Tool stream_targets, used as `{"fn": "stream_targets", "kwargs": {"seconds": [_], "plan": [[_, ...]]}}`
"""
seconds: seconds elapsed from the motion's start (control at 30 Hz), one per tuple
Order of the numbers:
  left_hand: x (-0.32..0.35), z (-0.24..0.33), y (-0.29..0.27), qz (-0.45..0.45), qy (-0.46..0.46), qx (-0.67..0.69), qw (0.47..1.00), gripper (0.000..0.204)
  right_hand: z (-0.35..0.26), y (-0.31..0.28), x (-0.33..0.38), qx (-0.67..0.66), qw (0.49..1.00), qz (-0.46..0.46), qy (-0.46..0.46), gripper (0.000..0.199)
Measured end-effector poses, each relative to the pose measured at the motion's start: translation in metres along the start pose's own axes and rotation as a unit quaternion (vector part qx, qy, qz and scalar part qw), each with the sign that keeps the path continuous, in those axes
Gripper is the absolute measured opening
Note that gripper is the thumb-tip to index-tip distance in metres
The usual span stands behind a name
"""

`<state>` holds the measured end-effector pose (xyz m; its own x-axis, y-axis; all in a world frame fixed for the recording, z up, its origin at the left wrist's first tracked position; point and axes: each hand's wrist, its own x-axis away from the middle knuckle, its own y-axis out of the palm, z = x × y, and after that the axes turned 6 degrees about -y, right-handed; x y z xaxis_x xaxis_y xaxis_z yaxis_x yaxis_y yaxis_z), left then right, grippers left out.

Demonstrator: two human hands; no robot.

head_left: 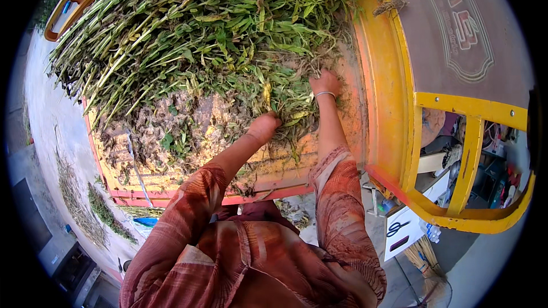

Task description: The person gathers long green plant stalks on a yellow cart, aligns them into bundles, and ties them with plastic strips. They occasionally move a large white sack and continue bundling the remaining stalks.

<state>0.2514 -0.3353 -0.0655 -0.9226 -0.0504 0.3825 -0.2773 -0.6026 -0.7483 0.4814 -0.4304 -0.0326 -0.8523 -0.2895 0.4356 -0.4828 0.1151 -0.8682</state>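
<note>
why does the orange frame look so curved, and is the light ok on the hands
Head view: fisheye lens bends the orange frame toward the dark rim; soft even daylight, no glare; left hand and right hand in the green stalks are sharp.

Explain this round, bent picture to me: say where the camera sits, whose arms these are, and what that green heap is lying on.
The camera sits on a person's head and looks down, so its wide lens bends the edges. The two arms in striped sleeves are that person's own. The left hand and the right hand, which has a bangle at the wrist, both reach into a pile of green stalks. Whether either grips any cannot be told. The pile lies on the orange bed of a cart with a yellow frame. More stalks lie on the ground.
</note>
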Motion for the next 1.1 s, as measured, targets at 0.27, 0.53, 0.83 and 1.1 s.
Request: {"fn": "stream_targets", "kwargs": {"seconds": [0.27, 0.53, 0.83, 1.1], "plan": [[0.059, 0.015, -0.070, 0.085, -0.121, 0.539, 0.829, 0.014, 0.124, -0.081, 0.122, -0.659, 0.741, 0.095, -0.088, 0.031], [0.067, -0.041, 0.014, 0.179, -0.164, 0.405, 0.881, 0.048, 0.162, 0.036, 0.141, -0.414, 0.909, 0.034, 0.024, 0.075], [0.037, 0.024, -0.008, 0.009, -0.258, 0.563, 0.785, 0.059, 0.090, 0.069, 0.150, -0.204, 0.978, -0.049, -0.006, 0.121], [0.050, 0.058, -0.021, -0.036, -0.241, 0.710, 0.660, 0.054, 0.022, 0.066, 0.198, -0.501, 0.858, 0.061, -0.099, 0.107]]}}
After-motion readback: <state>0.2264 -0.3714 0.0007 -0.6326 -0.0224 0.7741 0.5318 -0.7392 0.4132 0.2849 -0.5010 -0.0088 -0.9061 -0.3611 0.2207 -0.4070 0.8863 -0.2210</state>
